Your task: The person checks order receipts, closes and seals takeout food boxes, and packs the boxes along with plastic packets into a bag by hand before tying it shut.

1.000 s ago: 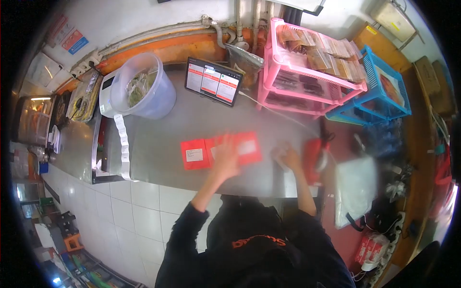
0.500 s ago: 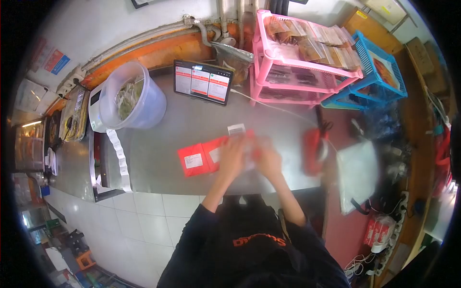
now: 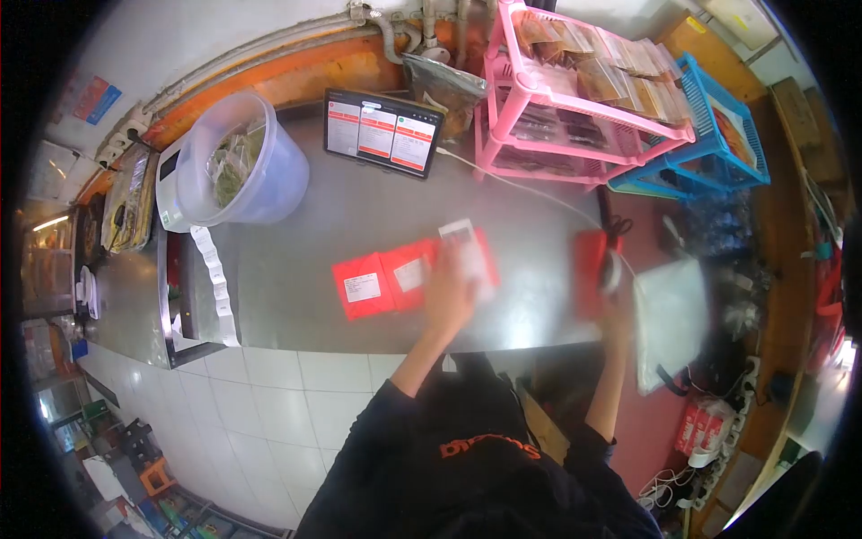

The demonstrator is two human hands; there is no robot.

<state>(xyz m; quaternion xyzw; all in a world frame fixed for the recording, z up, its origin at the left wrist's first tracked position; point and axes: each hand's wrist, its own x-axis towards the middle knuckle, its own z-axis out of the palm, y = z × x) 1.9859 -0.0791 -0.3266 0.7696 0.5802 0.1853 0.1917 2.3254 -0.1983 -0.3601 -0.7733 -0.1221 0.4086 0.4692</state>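
Two red packets point(image 3: 365, 286) with white printed labels lie side by side on the metal counter. To their right is a third red packet point(image 3: 488, 258), with a white slip point(image 3: 460, 235) at its top. My left hand point(image 3: 449, 286) is closed at the left side of this third packet; some of its fingers are blurred. My right hand point(image 3: 617, 316) is farther right, smeared by motion, near a red stack point(image 3: 588, 269) and a roll of tape point(image 3: 612, 269). Whether it touches either cannot be made out. Dark-handled scissors point(image 3: 617, 228) lie just above the roll.
A tablet point(image 3: 383, 133) stands at the back. Left of it, a clear bucket point(image 3: 285, 175) holds a bag of green leaves; a paper strip point(image 3: 215, 283) hangs below. Pink racks point(image 3: 548, 94) and blue racks point(image 3: 696, 180) hold packets. A white pouch point(image 3: 669, 314) lies at right.
My right hand has left the packets and moved right to the red stack and tape roll. My left hand stays at the third packet, whose red side now shows.
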